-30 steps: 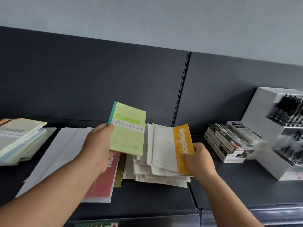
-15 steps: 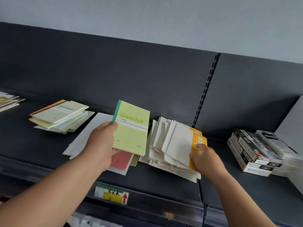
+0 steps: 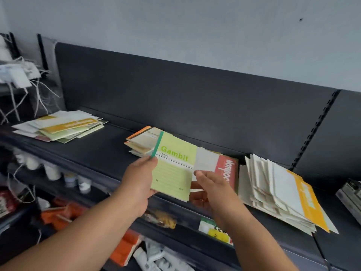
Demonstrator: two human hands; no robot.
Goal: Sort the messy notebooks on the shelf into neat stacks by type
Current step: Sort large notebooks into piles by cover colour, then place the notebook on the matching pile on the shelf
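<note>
- I am gripping the green notebook (image 3: 174, 166) in my left hand (image 3: 138, 183), thumb on its cover near the teal spine and fingers behind, keeping it lifted above the front edge of the shelf (image 3: 93, 151).
- My right hand (image 3: 212, 189) is hovering just right of the green notebook with loosely curled fingers; I cannot tell whether it is touching the cover or clasping anything.
- Right of the green notebook, a red notebook (image 3: 227, 171) is lying flat on the shelf with a white sheet (image 3: 207, 159) overlapping its left side.
- Directly behind the green notebook, a small pile of cream notebooks (image 3: 141, 142) is sitting partly hidden by it.
- Far to its left, a fanned stack of pale notebooks (image 3: 62, 126) with an orange band on top is resting on the shelf.
- Far to its right, a sloppy heap of white notebooks (image 3: 277, 192) is spreading out, the topmost one having an orange spine.
</note>
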